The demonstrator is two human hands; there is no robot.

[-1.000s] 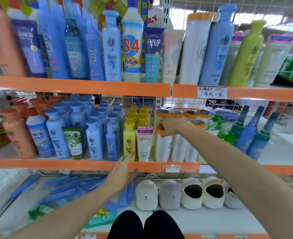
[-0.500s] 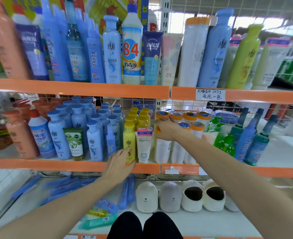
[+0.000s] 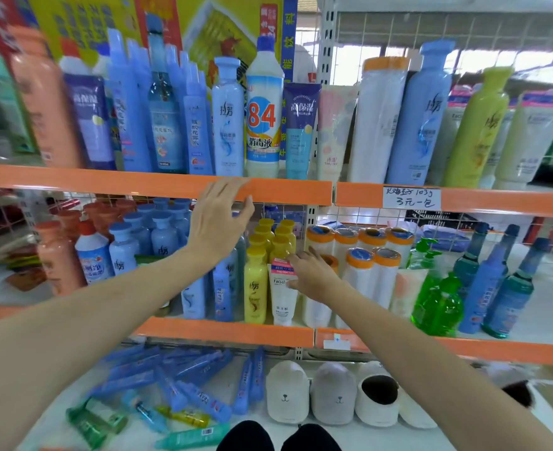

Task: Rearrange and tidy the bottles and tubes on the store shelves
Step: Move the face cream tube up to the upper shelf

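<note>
My left hand (image 3: 218,222) is raised with fingers spread and holds nothing. It hovers in front of the blue bottles (image 3: 158,236) on the middle shelf, its fingertips level with the upper shelf's orange edge (image 3: 138,182). My right hand (image 3: 314,275) reaches to the white facial tube (image 3: 281,297) standing at the middle shelf's front. Its fingertips lie on the tube's pink top band; no closed grip shows. Yellow bottles (image 3: 255,288) stand just left of the tube, and white orange-capped bottles (image 3: 363,275) just right of it.
The top shelf carries tall blue bottles, an "84" disinfectant bottle (image 3: 263,118) and tubes (image 3: 301,131). Green pump bottles (image 3: 438,304) and dark blue bottles (image 3: 483,288) stand at the right of the middle shelf. On the bottom shelf lie loose blue tubes (image 3: 184,379) and white slippers (image 3: 288,392).
My left hand has risen from the middle shelf's front edge to the upper shelf's edge. My right hand has left the orange-capped bottles and moved left to the white facial tube.
</note>
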